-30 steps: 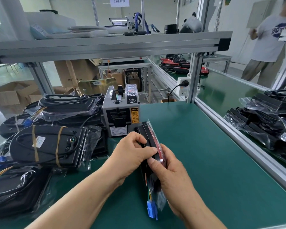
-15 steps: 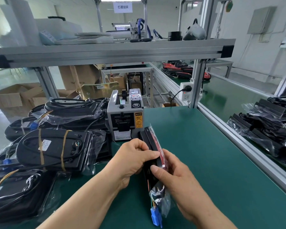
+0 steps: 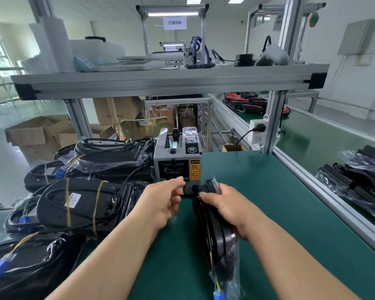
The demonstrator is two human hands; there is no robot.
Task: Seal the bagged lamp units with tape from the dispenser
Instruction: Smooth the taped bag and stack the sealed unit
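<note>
A black lamp unit in a clear plastic bag (image 3: 220, 237) stands on edge on the green bench, its blue connector hanging at the near end. My right hand (image 3: 227, 207) grips it along its right side, thumb on the top edge. My left hand (image 3: 163, 199) is closed at the bag's far end, fingertips pinched right at the front of the grey tape dispenser (image 3: 177, 161). Whether a strip of tape is between those fingers cannot be made out.
A pile of bagged lamp units (image 3: 82, 202), some bound with tan tape, fills the bench to the left. More bagged units (image 3: 359, 182) lie beyond the aluminium rail (image 3: 325, 191) on the right. An aluminium shelf beam (image 3: 169, 83) spans overhead. Cardboard boxes (image 3: 41, 137) stand behind.
Both hands have carried the bagged unit forward to the dispenser's front. The unit has tipped flatter, and my left hand has shifted from its side to its far end.
</note>
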